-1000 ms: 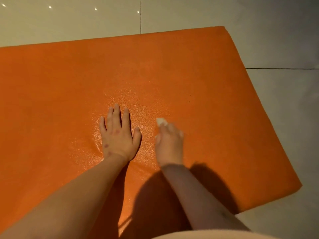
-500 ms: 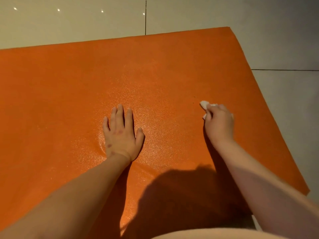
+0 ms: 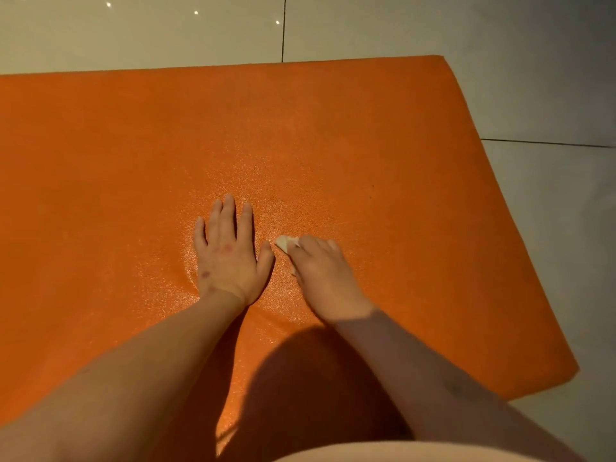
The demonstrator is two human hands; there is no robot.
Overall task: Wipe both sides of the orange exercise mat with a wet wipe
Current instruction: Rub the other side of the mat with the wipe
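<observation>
Gripping a small crumpled white wet wipe [image 3: 285,243], the right hand [image 3: 321,278] curls its fingers over the wad and bears it down on the mat. Only one pale corner shows past the fingertips, just beside the left thumb. The left hand [image 3: 230,258] holds nothing. It lies palm down with its fingers straight and slightly spread, pressing the surface flat.

Both hands rest near the middle of the broad orange foam exercise mat [image 3: 366,145], which lies flat on a glossy pale tiled floor [image 3: 550,211] with its far edge and right-hand corners in view. The pebbled surface glistens around the hands. Whether that is moisture or lamp glare cannot be told.

Assessment of the step in hand: wiping the upward face.
- The wipe is bunched small, so each pass probably covers a narrow band. Opening it flatter under the palm would cover more.
- Strokes should overlap and run from the centre out to the far edge and the right corners.
- The bracing hand should bear down firmly, since foam may creep on polished tile.
- Turning the wipe to a fresh face would avoid spreading dirt.
- Whether the underside has been treated cannot be judged from here.

Markings: no brand, label or lettering is legible on the mat, the wipe or the floor.
</observation>
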